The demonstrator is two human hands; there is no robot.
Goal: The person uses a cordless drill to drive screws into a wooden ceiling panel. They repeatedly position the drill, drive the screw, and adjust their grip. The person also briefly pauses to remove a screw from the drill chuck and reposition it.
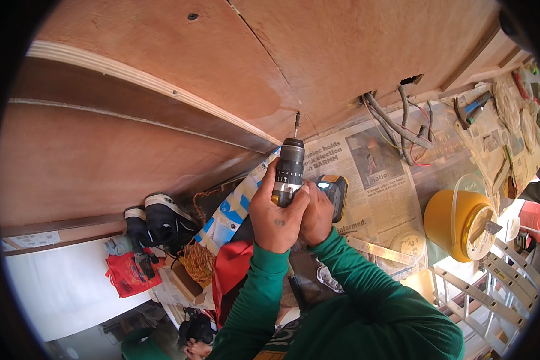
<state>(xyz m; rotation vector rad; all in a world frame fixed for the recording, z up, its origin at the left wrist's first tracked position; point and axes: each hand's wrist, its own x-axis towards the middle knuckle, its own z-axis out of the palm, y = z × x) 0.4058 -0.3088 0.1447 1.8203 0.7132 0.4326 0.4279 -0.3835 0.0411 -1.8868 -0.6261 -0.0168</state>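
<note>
Both of my hands are closed around a black and silver cordless drill [291,161], which points away from me at the wooden panel [318,66]. My left hand [275,221] wraps the drill's body from the left. On the right, my right hand [318,217] grips it lower down, its fingers partly hidden, beside the yellow and black battery [334,193]. A thin bit [297,125] sticks out of the chuck; its tip is at the panel's lower part, near a seam. Whether it touches the wood I cannot tell.
Newspaper [378,207] covers the surface ahead, below cables [396,126] coming from the panel. A yellow tub [453,225] and an aluminium ladder [492,288] stand right; a hammer [471,109] lies far right. Left are dark shoes [165,221] and a red bag [132,273]. Another person's hand [196,348] shows lower left.
</note>
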